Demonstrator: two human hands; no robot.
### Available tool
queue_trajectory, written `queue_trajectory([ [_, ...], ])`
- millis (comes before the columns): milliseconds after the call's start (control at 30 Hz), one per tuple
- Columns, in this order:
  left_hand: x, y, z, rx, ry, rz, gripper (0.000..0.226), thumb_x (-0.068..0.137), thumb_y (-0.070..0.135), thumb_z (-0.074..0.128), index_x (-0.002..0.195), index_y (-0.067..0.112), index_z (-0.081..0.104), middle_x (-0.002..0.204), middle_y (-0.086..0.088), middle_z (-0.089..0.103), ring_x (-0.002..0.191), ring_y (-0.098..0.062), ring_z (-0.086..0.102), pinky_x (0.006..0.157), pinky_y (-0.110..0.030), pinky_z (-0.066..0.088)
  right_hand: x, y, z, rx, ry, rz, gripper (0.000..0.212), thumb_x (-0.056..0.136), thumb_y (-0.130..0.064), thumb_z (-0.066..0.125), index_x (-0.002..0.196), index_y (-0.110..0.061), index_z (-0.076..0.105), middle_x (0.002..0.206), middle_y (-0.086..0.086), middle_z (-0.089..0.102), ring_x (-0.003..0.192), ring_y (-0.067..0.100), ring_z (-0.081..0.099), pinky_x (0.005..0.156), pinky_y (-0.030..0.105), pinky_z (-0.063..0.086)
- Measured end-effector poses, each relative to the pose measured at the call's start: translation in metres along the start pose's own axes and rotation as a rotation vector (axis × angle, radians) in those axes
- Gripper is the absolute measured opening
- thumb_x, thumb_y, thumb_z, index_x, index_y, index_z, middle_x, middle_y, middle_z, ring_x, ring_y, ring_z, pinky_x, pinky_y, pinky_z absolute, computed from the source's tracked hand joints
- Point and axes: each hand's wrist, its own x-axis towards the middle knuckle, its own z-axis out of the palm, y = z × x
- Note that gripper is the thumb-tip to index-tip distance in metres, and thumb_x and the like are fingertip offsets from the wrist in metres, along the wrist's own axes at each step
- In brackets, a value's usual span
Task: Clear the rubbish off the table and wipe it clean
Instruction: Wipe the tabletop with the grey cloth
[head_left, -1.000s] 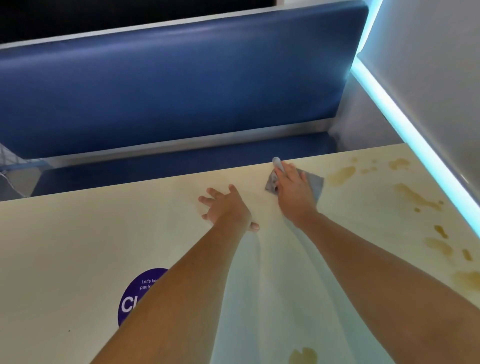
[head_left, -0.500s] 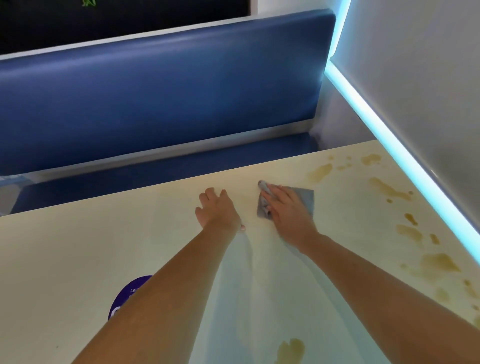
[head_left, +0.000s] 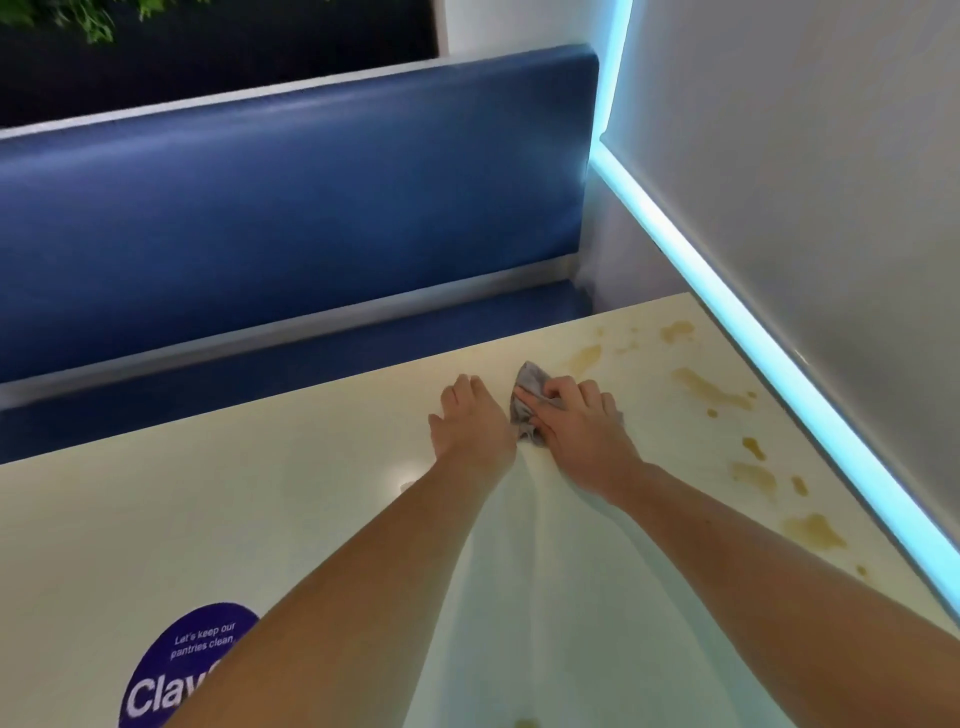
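Note:
A cream table (head_left: 260, 519) fills the lower view. My right hand (head_left: 582, 431) grips a crumpled grey cloth (head_left: 527, 395) near the table's far edge, fingers curled over it. My left hand (head_left: 472, 421) rests flat on the table right beside it, fingers straight and pointing toward the far edge. Several brown spill stains (head_left: 711, 389) lie to the right of the cloth, running along the table's right side down to a larger patch (head_left: 813, 530). Most of the cloth is hidden under my right hand.
A blue padded bench (head_left: 291, 208) stands beyond the table's far edge. A grey wall with a glowing cyan light strip (head_left: 779, 364) borders the table on the right. A round purple sticker (head_left: 182, 670) sits near the front left, partly covered by my left forearm.
The cloth has gone from spread flat under my right hand to bunched up in its fingers. My left hand has closed in beside it. The view has tilted up.

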Motion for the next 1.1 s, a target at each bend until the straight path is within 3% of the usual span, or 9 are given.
queue_trajectory([
  [100, 0.02, 0.019, -0.002, -0.054, -0.063, 0.011, 0.083, 0.091, 0.045, 0.06, 0.152, 0.01, 0.016, 0.159, -0.006, 0.011, 0.143, -0.027, 0.018, 0.109, -0.044, 0.033, 0.017, 0.031, -0.004, -0.058, -0.093, 0.218, 0.045, 0.101, -0.025, 0.042, 0.145, -0.035, 0.04, 0.131, 0.003, 0.044, 0.108, 0.029, 0.043, 0.088, 0.038, 0.036],
  [200, 0.032, 0.031, 0.001, -0.046, -0.101, -0.028, 0.087, 0.083, 0.052, 0.069, 0.149, 0.016, 0.025, 0.156, -0.008, 0.017, 0.141, -0.03, 0.02, 0.105, -0.047, 0.039, 0.027, 0.035, -0.008, -0.072, -0.105, 0.381, 0.046, 0.103, -0.026, 0.037, 0.148, -0.032, 0.033, 0.138, 0.004, 0.037, 0.115, 0.028, 0.037, 0.093, 0.037, 0.03],
  [267, 0.034, 0.036, 0.003, -0.027, -0.09, -0.046, 0.084, 0.081, 0.052, 0.072, 0.145, 0.017, 0.031, 0.151, -0.008, 0.023, 0.136, -0.029, 0.025, 0.1, -0.045, 0.041, 0.025, 0.027, -0.008, -0.021, -0.136, 0.384, 0.046, 0.103, -0.027, 0.037, 0.148, -0.034, 0.031, 0.14, 0.002, 0.035, 0.116, 0.027, 0.036, 0.094, 0.037, 0.03],
  [400, 0.036, 0.044, 0.001, 0.02, -0.087, -0.081, 0.077, 0.082, 0.043, 0.074, 0.142, 0.014, 0.035, 0.147, -0.011, 0.028, 0.133, -0.03, 0.03, 0.093, -0.04, 0.044, 0.017, 0.041, -0.005, 0.0, -0.115, 0.124, 0.048, 0.101, -0.024, 0.044, 0.146, -0.036, 0.039, 0.137, 0.002, 0.045, 0.115, 0.029, 0.042, 0.093, 0.039, 0.033],
  [600, 0.043, 0.052, 0.0, 0.066, -0.156, -0.117, 0.081, 0.093, 0.022, 0.064, 0.154, 0.006, 0.013, 0.162, -0.017, 0.002, 0.147, -0.041, 0.009, 0.107, -0.048, 0.039, 0.047, 0.059, -0.012, -0.095, -0.188, 0.416, 0.047, 0.103, -0.031, 0.035, 0.149, -0.032, 0.028, 0.142, 0.003, 0.034, 0.118, 0.027, 0.036, 0.097, 0.037, 0.031],
  [767, 0.044, 0.055, -0.001, 0.076, -0.182, -0.122, 0.085, 0.093, 0.025, 0.065, 0.154, 0.004, 0.009, 0.162, -0.019, -0.001, 0.147, -0.043, 0.007, 0.109, -0.051, 0.037, 0.035, 0.049, -0.011, -0.037, -0.205, 0.022, 0.043, 0.101, -0.037, 0.038, 0.141, -0.025, 0.046, 0.131, 0.007, 0.049, 0.107, 0.028, 0.045, 0.087, 0.039, 0.037],
  [833, 0.045, 0.056, -0.001, 0.074, -0.182, -0.115, 0.085, 0.093, 0.024, 0.065, 0.154, 0.004, 0.009, 0.162, -0.019, -0.001, 0.147, -0.043, 0.007, 0.108, -0.051, 0.037, 0.044, 0.07, -0.015, -0.102, -0.186, 0.034, 0.048, 0.101, -0.041, 0.027, 0.141, -0.024, 0.046, 0.131, 0.009, 0.048, 0.107, 0.029, 0.045, 0.088, 0.04, 0.037],
  [967, 0.047, 0.055, -0.002, 0.094, -0.184, -0.125, 0.083, 0.092, 0.023, 0.065, 0.154, 0.005, 0.013, 0.162, -0.018, 0.001, 0.147, -0.043, 0.009, 0.106, -0.049, 0.039, 0.057, 0.095, -0.013, -0.133, -0.184, 0.26, 0.053, 0.104, -0.041, 0.025, 0.15, -0.016, 0.031, 0.155, 0.008, 0.025, 0.138, 0.028, 0.027, 0.114, 0.039, 0.022],
  [1100, 0.048, 0.057, -0.006, 0.102, -0.215, -0.133, 0.078, 0.088, 0.028, 0.072, 0.15, 0.007, 0.029, 0.161, -0.018, 0.011, 0.145, -0.043, 0.018, 0.106, -0.045, 0.041, 0.047, 0.075, 0.006, -0.04, -0.264, 0.033, 0.053, 0.107, -0.03, 0.022, 0.156, -0.013, 0.012, 0.164, 0.004, 0.003, 0.15, 0.019, 0.001, 0.122, 0.033, 0.0],
])
